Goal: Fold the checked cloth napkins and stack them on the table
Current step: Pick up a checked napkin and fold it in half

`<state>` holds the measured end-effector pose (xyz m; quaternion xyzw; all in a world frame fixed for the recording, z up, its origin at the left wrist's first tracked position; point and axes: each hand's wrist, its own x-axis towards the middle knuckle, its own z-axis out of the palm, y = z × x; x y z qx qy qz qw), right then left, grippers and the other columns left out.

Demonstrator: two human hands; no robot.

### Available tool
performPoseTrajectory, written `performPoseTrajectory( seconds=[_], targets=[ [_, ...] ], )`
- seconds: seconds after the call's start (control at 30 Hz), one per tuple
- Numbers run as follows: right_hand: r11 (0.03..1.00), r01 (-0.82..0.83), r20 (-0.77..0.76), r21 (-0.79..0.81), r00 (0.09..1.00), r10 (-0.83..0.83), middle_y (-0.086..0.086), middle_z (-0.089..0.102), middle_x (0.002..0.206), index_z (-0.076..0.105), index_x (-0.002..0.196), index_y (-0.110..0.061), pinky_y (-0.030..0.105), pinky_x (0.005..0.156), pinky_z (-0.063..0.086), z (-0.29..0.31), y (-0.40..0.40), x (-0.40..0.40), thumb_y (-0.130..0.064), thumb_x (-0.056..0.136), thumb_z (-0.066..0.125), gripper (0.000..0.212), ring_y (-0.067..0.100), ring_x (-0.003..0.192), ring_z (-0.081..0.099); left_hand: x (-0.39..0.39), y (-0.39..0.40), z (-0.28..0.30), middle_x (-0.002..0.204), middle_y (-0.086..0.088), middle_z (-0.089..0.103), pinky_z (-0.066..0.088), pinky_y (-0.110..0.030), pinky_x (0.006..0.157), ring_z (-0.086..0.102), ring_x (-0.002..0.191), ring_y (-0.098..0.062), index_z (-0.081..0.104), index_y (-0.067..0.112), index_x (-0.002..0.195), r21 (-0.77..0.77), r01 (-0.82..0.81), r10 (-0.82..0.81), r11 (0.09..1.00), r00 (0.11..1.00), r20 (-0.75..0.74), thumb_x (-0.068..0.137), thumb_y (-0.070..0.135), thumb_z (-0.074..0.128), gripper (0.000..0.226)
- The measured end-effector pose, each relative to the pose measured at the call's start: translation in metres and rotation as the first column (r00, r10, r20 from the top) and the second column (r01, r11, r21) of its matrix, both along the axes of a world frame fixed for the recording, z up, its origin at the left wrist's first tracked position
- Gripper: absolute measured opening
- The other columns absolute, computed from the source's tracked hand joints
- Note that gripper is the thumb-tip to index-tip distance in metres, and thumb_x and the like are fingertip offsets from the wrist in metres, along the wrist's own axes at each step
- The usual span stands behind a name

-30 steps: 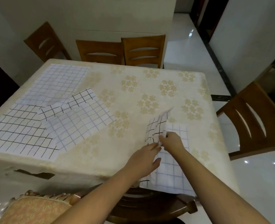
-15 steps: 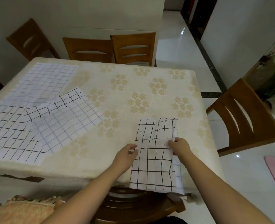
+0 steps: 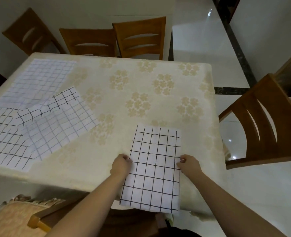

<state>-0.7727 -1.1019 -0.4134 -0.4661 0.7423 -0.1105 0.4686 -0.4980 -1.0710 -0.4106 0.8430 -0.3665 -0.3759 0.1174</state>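
A folded black-checked napkin (image 3: 154,166) lies at the near right of the bench (image 3: 141,86), between the two hands, and its near end hangs over the bench's near edge. The left hand (image 3: 120,165) sits at the napkin's left edge and the right hand (image 3: 189,164) at its right edge, both about halfway along its length. The left fingers (image 3: 126,157) are curled in at the cloth's edge and seem to pinch it; the right fingers (image 3: 182,159) are curled too, thumb and forefinger nipping the right edge.

The napkin is white with a bold black grid, a tall rectangle that lies fairly flat, with slight waviness in the lines near its middle. Its far edge is straight and square to the bench.

Both forearms reach forward from the near side, bare, the wrists low over the bench, the hands roughly level with each other.

At the far left of the bench lie the unfolded napkins (image 3: 38,117): a pale one with faint blue-grey lines farthest off, a bold black-checked one at the near left edge, another faint-lined one overlapping it, and a narrow bold-checked strip across the top of that. The bench wears a cream cloth with a tan flower pattern. Wooden chairs (image 3: 139,36) stand at the far side and another at the right.
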Motion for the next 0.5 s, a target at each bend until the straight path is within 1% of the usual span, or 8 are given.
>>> performPoseTrajectory(
  seconds=[0.07,0.17,0.23,0.3,0.33,0.43,0.47,0.5],
  targets=[
    [0.999,-0.032,-0.024,-0.022,0.999,0.032,0.003,0.065,0.093,0.064,0.119,-0.008,0.024,0.071,0.049,-0.002,-0.001,-0.007,-0.009,0.086,0.064,0.034,0.019,0.078,0.062,-0.002,-0.005,0.0,0.12,-0.007,0.066,0.042,-0.029,0.086,0.06,0.112,-0.028,0.062,0.013,0.118,0.01,-0.014,0.014,1.0,1.0,0.006,0.094,0.03,0.059,0.03],
    [0.995,-0.078,-0.055,-0.069,0.996,0.074,-0.003,0.062,0.085,0.066,0.11,-0.009,0.015,0.058,0.039,-0.005,-0.003,-0.013,-0.011,0.087,0.064,0.023,0.012,0.071,0.056,-0.004,-0.01,-0.001,0.112,-0.007,0.07,0.04,-0.025,0.079,0.062,0.106,-0.027,0.068,0.012,0.109,0.043,0.043,-0.045,0.998,0.999,0.029,0.096,0.03,0.057,0.025],
    [0.991,-0.086,-0.069,-0.1,0.994,0.08,-0.006,0.06,0.082,0.066,0.107,-0.012,0.017,0.061,0.039,-0.008,-0.004,-0.017,-0.014,0.088,0.065,0.019,0.01,0.072,0.056,-0.007,-0.011,-0.001,0.109,-0.006,0.07,0.038,-0.023,0.077,0.062,0.104,-0.026,0.07,0.012,0.106,0.057,0.056,-0.058,0.997,0.998,0.034,0.096,0.03,0.057,0.024],
    [0.99,-0.086,-0.082,-0.116,0.994,0.077,-0.006,0.063,0.086,0.066,0.105,-0.014,0.02,0.068,0.042,-0.012,-0.004,-0.02,-0.019,0.089,0.066,0.017,0.011,0.076,0.058,-0.009,-0.01,0.0,0.106,-0.004,0.069,0.037,-0.024,0.078,0.061,0.104,-0.026,0.069,0.011,0.105,0.046,0.037,-0.038,0.998,0.999,0.027,0.096,0.029,0.058,0.023],
    [0.989,-0.087,-0.09,-0.122,0.993,0.077,-0.005,0.065,0.088,0.067,0.104,-0.015,0.021,0.068,0.043,-0.013,-0.004,-0.022,-0.02,0.089,0.066,0.016,0.011,0.076,0.059,-0.01,-0.009,0.001,0.105,-0.003,0.067,0.037,-0.024,0.079,0.06,0.105,-0.026,0.069,0.01,0.107,0.025,0.019,-0.02,1.0,1.0,0.019,0.096,0.027,0.058,0.023],
    [0.986,-0.062,-0.088,-0.158,0.995,0.049,-0.001,0.07,0.091,0.067,0.1,-0.015,0.017,0.058,0.04,-0.016,-0.004,-0.026,-0.019,0.091,0.065,0.01,0.009,0.07,0.058,-0.01,-0.004,0.007,0.104,0.004,0.061,0.037,-0.023,0.084,0.055,0.1,-0.017,0.065,0.011,0.111,-0.082,-0.036,0.029,0.996,0.996,-0.085,0.095,0.025,0.06,0.021],
    [0.983,-0.056,-0.092,-0.174,0.995,0.041,-0.001,0.069,0.089,0.067,0.1,-0.014,0.015,0.055,0.038,-0.015,-0.004,-0.027,-0.018,0.091,0.064,0.01,0.009,0.069,0.057,-0.01,-0.002,0.009,0.101,0.006,0.06,0.037,-0.022,0.084,0.054,0.097,-0.014,0.065,0.012,0.107,-0.119,-0.037,0.021,0.992,0.991,-0.134,0.095,0.025,0.061,0.018],
    [0.981,-0.05,-0.097,-0.188,0.995,0.032,-0.003,0.067,0.087,0.066,0.101,-0.014,0.014,0.054,0.036,-0.015,-0.004,-0.027,-0.017,0.092,0.063,0.01,0.009,0.068,0.055,-0.009,0.001,0.01,0.095,0.007,0.061,0.039,-0.023,0.079,0.055,0.093,-0.014,0.065,0.014,0.1,-0.153,-0.035,0.008,0.988,0.984,-0.176,0.094,0.025,0.062,0.013]
  ],
)
